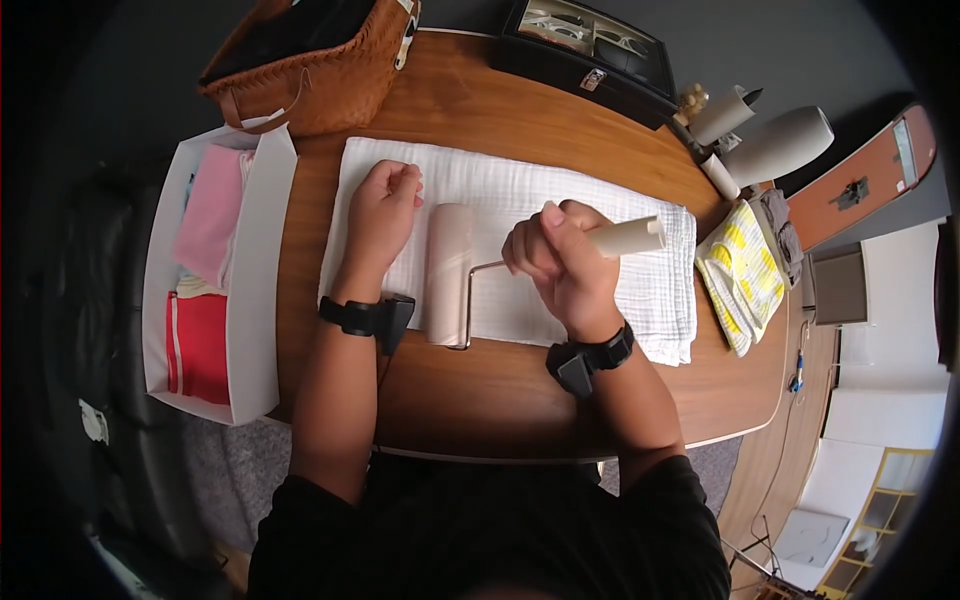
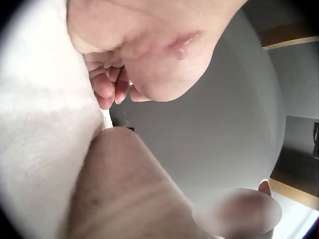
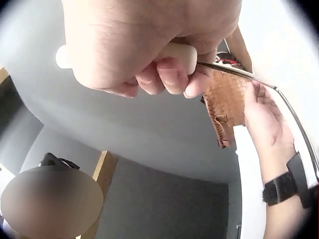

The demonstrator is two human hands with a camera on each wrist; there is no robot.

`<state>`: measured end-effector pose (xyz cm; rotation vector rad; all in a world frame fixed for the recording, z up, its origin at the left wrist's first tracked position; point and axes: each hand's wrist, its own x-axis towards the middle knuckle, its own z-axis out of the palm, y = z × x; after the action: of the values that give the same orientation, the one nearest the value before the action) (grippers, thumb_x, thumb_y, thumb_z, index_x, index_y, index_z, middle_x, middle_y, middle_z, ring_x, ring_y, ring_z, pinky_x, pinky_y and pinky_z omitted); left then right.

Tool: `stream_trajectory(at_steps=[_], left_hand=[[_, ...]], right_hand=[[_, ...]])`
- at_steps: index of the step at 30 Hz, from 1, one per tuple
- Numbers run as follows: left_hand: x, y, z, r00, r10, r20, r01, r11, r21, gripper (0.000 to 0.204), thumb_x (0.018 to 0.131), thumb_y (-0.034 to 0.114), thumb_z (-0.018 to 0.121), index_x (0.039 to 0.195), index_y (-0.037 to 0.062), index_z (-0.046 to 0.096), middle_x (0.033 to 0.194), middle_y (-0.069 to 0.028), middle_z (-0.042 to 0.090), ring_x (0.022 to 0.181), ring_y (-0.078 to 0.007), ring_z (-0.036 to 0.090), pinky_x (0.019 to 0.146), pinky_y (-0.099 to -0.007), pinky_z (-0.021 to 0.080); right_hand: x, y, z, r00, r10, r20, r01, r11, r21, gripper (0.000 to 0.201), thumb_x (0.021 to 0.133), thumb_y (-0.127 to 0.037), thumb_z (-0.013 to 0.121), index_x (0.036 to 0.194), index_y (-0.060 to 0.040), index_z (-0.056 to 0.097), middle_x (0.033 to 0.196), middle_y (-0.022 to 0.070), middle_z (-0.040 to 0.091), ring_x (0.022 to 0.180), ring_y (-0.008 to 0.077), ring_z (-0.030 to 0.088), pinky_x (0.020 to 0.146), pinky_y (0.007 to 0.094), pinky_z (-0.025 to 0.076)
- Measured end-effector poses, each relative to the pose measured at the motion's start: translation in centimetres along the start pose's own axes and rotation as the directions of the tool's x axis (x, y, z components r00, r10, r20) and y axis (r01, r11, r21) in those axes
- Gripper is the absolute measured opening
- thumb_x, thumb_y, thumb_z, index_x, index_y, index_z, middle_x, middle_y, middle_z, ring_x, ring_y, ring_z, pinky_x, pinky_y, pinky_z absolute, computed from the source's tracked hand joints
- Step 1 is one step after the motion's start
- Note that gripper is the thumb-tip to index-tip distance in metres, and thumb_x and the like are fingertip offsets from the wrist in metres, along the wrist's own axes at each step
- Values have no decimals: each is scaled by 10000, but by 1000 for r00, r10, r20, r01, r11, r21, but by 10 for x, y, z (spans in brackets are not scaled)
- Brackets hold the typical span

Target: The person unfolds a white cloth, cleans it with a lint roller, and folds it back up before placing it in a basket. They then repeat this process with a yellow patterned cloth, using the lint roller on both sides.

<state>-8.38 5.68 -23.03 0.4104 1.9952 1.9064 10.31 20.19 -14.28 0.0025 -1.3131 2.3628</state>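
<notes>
A white crinkled cloth (image 1: pixel 590 205) lies spread and folded in layers on the table. My right hand (image 1: pixel 568 262) grips the white handle (image 1: pixel 635 236) of a lint roller, its fingers curled round it, as the right wrist view also shows at the handle (image 3: pixel 182 57). The roller's pale cylinder (image 1: pixel 450 275) rests over the cloth, joined to the handle by a bent metal rod (image 3: pixel 249 74). To the left of the cylinder, my left hand (image 1: pixel 385 215) rests on the cloth, fingers loosely curled and holding nothing. The cylinder (image 2: pixel 124 184) stands close by it in the left wrist view.
A white box (image 1: pixel 255 300) with folded pink and red cloths stands at the left. Behind are a woven basket (image 1: pixel 330 85) and a black glasses case (image 1: pixel 590 75). A folded yellow-and-white cloth (image 1: pixel 742 275) lies right of the white one, near a white vase (image 1: pixel 785 145).
</notes>
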Motion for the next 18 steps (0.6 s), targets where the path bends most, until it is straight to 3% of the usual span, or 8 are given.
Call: stream_trajectory(at_steps=[1,4,6,11,14,18], left_hand=[[0,-2,-1,1000,10,-3,-10,1000,5,200,1099,225,641,1079,33,696,943,-17,691,827,-99,620,767,-258,500],[-2,1,-2,1000,16,-2,-15,999,38,208,1100,223,637,1092,24,695,956,-22,700,839,-104,625,777,-261,506],[-4,6,0,1000,13,2,-14,995,94,212,1096,219,638,1106,15,694,963,-28,708,848,-115,632,792,-271,517],[-8,8,7,995,94,20,-95,925,369,230,1072,220,665,1140,2,693,958,-64,732,882,-177,671,852,-320,549],[-13,13,11,986,150,67,-164,894,416,236,1037,213,710,1158,11,695,1062,-118,742,940,-230,696,876,-352,566],[-29,15,24,877,419,237,-468,629,620,299,992,184,753,1242,36,683,1344,-169,665,1209,-339,628,1059,-447,515]], right_hand=[[-3,1,2,1000,4,-1,-4,1000,-8,440,1099,-145,636,704,-111,445,584,20,472,527,150,428,569,350,414],[-15,-33,-11,991,-18,-136,-34,930,-366,431,1086,-194,653,696,-91,499,569,47,520,501,139,442,508,322,356],[-23,-65,-35,983,15,-183,-84,923,-375,398,1057,-155,650,691,-83,511,565,42,507,487,138,421,490,325,316],[-59,-124,-94,929,-151,-338,-40,866,-498,355,1028,-95,637,725,-127,454,552,-30,345,446,89,275,467,305,245],[-72,-142,-114,921,-177,-347,-45,836,-548,351,1009,-76,637,721,-114,439,585,-39,347,464,89,286,477,297,246],[-71,-130,-109,910,-192,-367,-51,827,-560,290,942,-22,679,732,-85,488,632,-21,420,510,91,359,498,296,256]])
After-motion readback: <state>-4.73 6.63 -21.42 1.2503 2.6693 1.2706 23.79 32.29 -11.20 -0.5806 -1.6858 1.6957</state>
